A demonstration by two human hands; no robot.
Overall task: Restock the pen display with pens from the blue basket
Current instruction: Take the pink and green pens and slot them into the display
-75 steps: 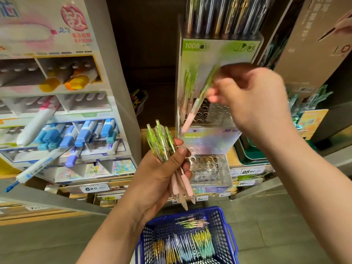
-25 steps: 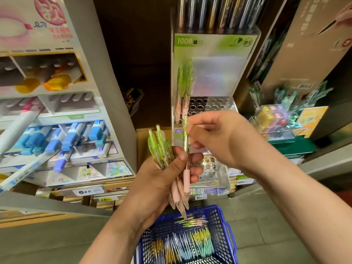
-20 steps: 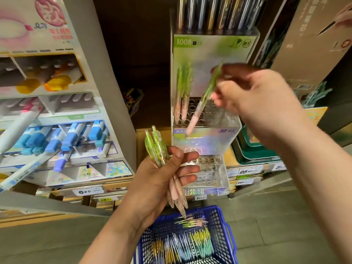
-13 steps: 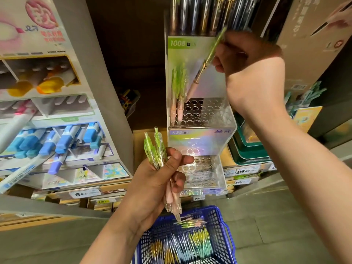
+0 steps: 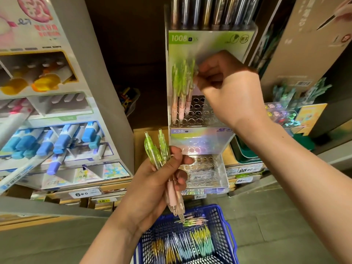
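My left hand (image 5: 152,187) grips two green pens with pink grips (image 5: 162,159), tips pointing down over the blue basket (image 5: 226,223), which holds several more pens. My right hand (image 5: 228,88) is up at the clear acrylic pen display (image 5: 209,119), fingers pinched on the top of a green pen (image 5: 189,86) standing in the middle tier's hole rack. Two more green pens (image 5: 178,92) stand in holes at that tier's left. The lower tier (image 5: 205,168) shows only vacant holes.
A white marker display (image 5: 57,130) with blue and yellow markers stands at the left. Dark metallic pens (image 5: 209,12) fill the top tier. Price tags (image 5: 83,193) line the shelf edge. Boxes and small goods sit at the right (image 5: 285,115).
My right hand drew one pen from the left-hand bundle, raised it, then lowered it into a hole beside the standing pens. The left hand's bundle is down to two pens.
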